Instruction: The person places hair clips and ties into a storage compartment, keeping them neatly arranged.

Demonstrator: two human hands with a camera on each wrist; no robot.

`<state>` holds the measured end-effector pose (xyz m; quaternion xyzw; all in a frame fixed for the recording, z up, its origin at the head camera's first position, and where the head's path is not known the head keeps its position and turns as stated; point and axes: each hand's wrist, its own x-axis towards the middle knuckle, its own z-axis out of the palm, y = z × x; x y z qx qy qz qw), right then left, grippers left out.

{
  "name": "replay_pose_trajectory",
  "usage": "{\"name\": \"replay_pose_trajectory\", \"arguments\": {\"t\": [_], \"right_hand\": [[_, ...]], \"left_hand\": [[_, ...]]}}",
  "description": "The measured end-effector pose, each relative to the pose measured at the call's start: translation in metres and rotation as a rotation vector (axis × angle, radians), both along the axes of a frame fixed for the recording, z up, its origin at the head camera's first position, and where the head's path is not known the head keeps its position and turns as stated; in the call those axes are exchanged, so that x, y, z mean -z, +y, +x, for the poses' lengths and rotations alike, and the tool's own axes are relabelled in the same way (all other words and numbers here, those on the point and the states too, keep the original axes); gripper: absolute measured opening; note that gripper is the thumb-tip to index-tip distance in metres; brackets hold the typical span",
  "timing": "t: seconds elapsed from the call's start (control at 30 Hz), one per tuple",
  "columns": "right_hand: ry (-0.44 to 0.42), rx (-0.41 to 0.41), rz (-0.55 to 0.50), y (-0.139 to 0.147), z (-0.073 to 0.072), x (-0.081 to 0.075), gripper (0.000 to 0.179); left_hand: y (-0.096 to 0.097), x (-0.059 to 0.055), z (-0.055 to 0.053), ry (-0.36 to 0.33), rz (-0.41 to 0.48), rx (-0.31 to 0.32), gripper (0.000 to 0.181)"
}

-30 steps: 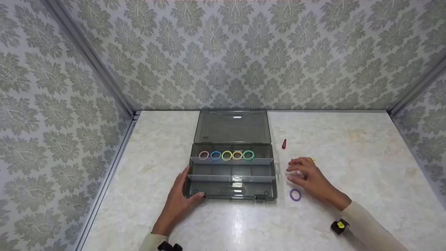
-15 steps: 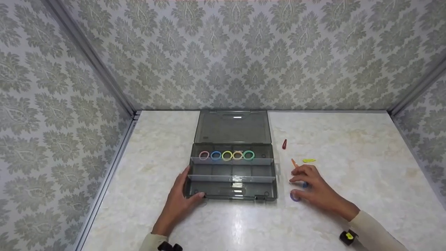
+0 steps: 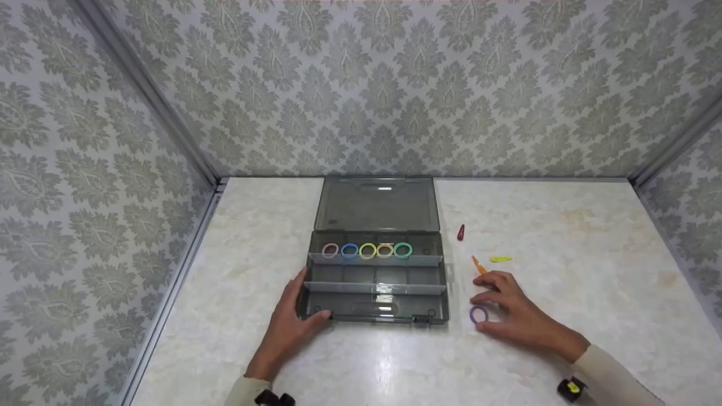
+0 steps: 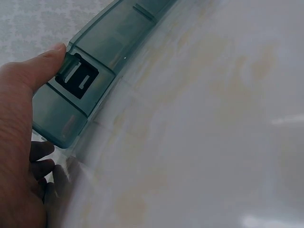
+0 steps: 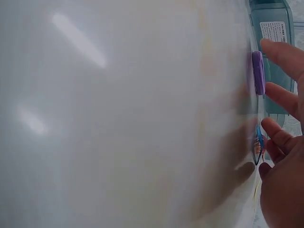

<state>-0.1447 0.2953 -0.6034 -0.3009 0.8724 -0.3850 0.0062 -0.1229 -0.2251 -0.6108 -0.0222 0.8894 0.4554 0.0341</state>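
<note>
My left hand (image 3: 290, 324) holds the front left corner of a smoky grey-green organizer box (image 3: 375, 304); its thumb presses near the black latch (image 4: 78, 78) in the left wrist view. Close to the table on the box's right, my right hand (image 3: 516, 310) has thumb and index finger spread at opposite sides of a purple hair tie (image 3: 471, 317). That tie lies flat on the table. In the right wrist view a blue hair clip (image 5: 259, 135) lies beneath the other fingers, hidden in the head view. An orange hair clip (image 3: 478, 264) touches the fingertips' far side in the head view.
Pink (image 3: 324, 251), blue, yellow, peach and green hair ties (image 3: 409, 248) lie in a row in the box's back compartment. Its lid (image 3: 377, 206) leans back, raised. A yellow clip (image 3: 500, 259) and a red clip (image 3: 461, 232) lie right of the box. Patterned walls enclose the table.
My right hand has moved toward the front edge and slightly right, from over the clips to the purple hair tie, uncovering the orange and yellow clips. My left hand stays on the box.
</note>
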Motion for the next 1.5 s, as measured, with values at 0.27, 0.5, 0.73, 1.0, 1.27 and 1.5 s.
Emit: {"name": "replay_pose_trajectory", "arguments": {"t": [0.27, 0.5, 0.73, 1.0, 1.27, 1.5], "right_hand": [[0.013, -0.013, 0.04, 0.005, -0.001, 0.002, 0.04], [0.065, -0.015, 0.018, 0.007, -0.004, 0.005, 0.036], [0.094, 0.0, -0.013, 0.004, -0.005, 0.005, 0.032], [0.168, -0.016, -0.085, 0.001, -0.016, 0.002, 0.031], [0.186, 0.04, -0.078, 0.006, -0.035, -0.003, 0.033], [0.144, 0.102, -0.076, 0.01, -0.05, -0.008, 0.028]], "left_hand": [[-0.001, 0.001, 0.0, 0.019, 0.009, 0.015, 0.111], [-0.004, 0.003, 0.001, 0.068, 0.033, 0.04, 0.11], [-0.004, 0.002, 0.001, 0.082, 0.031, 0.043, 0.11], [-0.002, 0.002, 0.002, 0.058, 0.023, 0.024, 0.11], [-0.002, 0.004, 0.0, 0.058, 0.019, 0.021, 0.111], [-0.002, 0.003, 0.0, 0.067, 0.02, 0.027, 0.111]]}}
